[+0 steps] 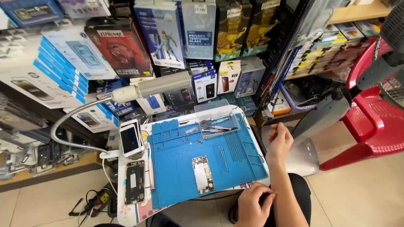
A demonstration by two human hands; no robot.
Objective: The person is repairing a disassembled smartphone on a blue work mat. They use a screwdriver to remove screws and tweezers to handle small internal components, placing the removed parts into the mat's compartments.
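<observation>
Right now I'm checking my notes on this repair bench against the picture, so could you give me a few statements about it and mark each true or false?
1. An opened phone housing lies on the blue work mat. True.
2. The right hand holds the tweezers. False: the tweezers lie on the mat, and the right hand is raised off the table's right edge, apart from them.
3. The left hand touches the right forearm. True.
4. A white phone lies on the mat's right side. False: it sits left of the mat, beside the gooseneck lamp.
5. A red plastic chair stands to the right. True.
</observation>
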